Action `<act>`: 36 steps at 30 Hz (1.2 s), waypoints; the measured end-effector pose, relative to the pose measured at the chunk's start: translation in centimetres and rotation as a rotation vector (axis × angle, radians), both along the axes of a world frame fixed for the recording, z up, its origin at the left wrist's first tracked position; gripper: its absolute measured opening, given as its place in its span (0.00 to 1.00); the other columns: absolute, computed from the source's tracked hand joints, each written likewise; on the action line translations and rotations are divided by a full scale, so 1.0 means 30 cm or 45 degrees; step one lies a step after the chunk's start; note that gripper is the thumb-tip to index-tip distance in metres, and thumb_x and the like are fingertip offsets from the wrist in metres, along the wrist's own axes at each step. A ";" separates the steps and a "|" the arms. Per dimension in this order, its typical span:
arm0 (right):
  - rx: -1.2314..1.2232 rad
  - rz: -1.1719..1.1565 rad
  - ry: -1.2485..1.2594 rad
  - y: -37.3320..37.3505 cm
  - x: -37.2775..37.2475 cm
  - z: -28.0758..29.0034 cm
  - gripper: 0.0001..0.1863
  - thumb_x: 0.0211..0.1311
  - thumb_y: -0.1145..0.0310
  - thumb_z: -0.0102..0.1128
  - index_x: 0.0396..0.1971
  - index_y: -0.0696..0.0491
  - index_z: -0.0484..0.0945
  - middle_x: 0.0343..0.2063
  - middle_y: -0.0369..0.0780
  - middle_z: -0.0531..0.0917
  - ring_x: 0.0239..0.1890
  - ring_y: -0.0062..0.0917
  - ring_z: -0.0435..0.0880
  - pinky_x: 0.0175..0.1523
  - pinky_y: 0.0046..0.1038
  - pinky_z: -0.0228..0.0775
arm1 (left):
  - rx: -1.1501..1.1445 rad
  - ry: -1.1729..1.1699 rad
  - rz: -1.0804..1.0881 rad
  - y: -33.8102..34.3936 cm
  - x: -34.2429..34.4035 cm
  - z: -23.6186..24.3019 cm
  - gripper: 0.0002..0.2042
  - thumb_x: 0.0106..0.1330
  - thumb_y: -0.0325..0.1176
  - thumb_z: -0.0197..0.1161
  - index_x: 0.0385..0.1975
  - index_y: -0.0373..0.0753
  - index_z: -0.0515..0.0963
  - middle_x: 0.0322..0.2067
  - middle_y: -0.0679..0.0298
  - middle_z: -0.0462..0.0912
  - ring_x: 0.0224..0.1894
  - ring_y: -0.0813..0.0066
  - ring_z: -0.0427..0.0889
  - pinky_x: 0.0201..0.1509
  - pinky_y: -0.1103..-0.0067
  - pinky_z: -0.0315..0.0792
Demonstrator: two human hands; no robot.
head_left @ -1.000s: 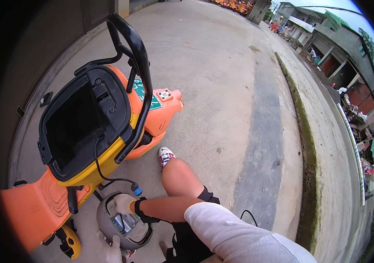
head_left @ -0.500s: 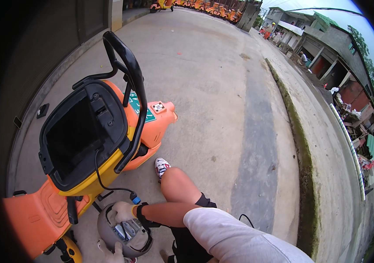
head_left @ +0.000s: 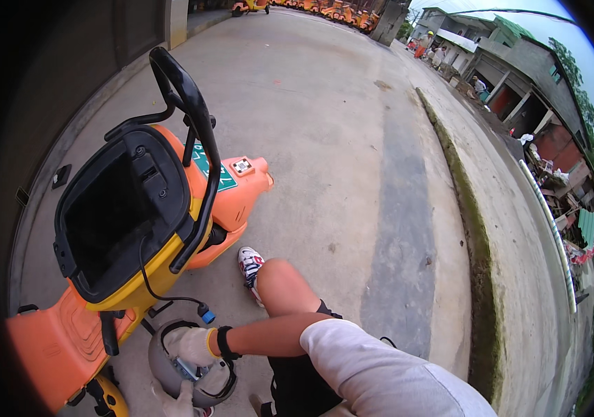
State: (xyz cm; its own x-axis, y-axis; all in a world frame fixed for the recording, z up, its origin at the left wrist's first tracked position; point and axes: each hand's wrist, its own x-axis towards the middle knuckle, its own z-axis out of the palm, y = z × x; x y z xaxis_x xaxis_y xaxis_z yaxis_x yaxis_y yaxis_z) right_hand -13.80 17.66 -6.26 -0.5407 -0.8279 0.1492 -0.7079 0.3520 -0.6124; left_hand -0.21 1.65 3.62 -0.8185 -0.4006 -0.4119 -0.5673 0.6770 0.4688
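Note:
My left hand [head_left: 176,399], in a white glove, grips the lower left rim of a grey helmet [head_left: 167,372] on the concrete at my knee. Gloved too, my right hand [head_left: 189,346] reaches into the helmet over some shiny metal pieces [head_left: 187,370]; its fingers are bent and what they hold is hidden. Just above, a black cable ending in a blue plug [head_left: 206,315] hangs from the open black compartment [head_left: 106,219] of an orange and yellow scooter [head_left: 245,198], which has a black tubular handle [head_left: 199,121].
A shuttered wall [head_left: 67,69] runs along the left. On the right are a mossy kerb [head_left: 481,278], a long pale pipe [head_left: 547,215] and a debris pile [head_left: 568,181]. Parked orange scooters [head_left: 332,15] and other people [head_left: 426,43] stand farther off.
My right hand has shifted lower in the helmet, covering more of the metal pieces. The view has tilted up, bringing more parked scooters into sight. My left hand stays at the rim.

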 end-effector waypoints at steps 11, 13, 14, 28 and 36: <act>0.442 -0.301 -0.759 0.123 0.135 0.134 0.20 0.70 0.59 0.43 0.45 0.56 0.81 0.41 0.54 0.85 0.48 0.50 0.84 0.55 0.47 0.74 | 0.128 -0.091 0.168 -0.008 -0.043 -0.040 0.50 0.54 0.47 0.74 0.74 0.33 0.56 0.68 0.41 0.67 0.67 0.52 0.72 0.66 0.69 0.70; 0.391 -0.341 -0.813 0.090 0.217 0.124 0.21 0.71 0.57 0.43 0.46 0.56 0.80 0.42 0.53 0.85 0.48 0.50 0.84 0.56 0.47 0.74 | 0.206 -0.098 0.210 -0.044 -0.019 -0.041 0.50 0.54 0.48 0.74 0.74 0.34 0.55 0.68 0.42 0.68 0.63 0.54 0.76 0.60 0.70 0.74; 0.323 -0.479 -0.939 0.062 0.259 0.109 0.22 0.71 0.56 0.43 0.46 0.56 0.80 0.42 0.54 0.85 0.49 0.50 0.84 0.56 0.47 0.74 | 0.297 -0.085 0.240 -0.053 -0.015 -0.039 0.50 0.54 0.48 0.74 0.75 0.34 0.55 0.67 0.43 0.69 0.60 0.57 0.79 0.55 0.71 0.78; -0.063 -0.635 -1.483 0.004 0.409 0.009 0.24 0.73 0.54 0.45 0.49 0.58 0.80 0.43 0.55 0.85 0.47 0.48 0.84 0.54 0.43 0.74 | 0.574 0.208 0.279 -0.103 0.037 -0.169 0.45 0.62 0.36 0.71 0.74 0.31 0.51 0.62 0.43 0.72 0.51 0.61 0.82 0.43 0.74 0.81; -0.006 -0.835 -1.828 -0.005 0.392 -0.018 0.29 0.74 0.50 0.44 0.48 0.62 0.82 0.41 0.51 0.86 0.45 0.41 0.86 0.53 0.37 0.74 | 0.770 0.068 0.448 -0.029 -0.004 -0.058 0.43 0.64 0.27 0.68 0.75 0.32 0.48 0.65 0.47 0.67 0.61 0.60 0.73 0.60 0.66 0.74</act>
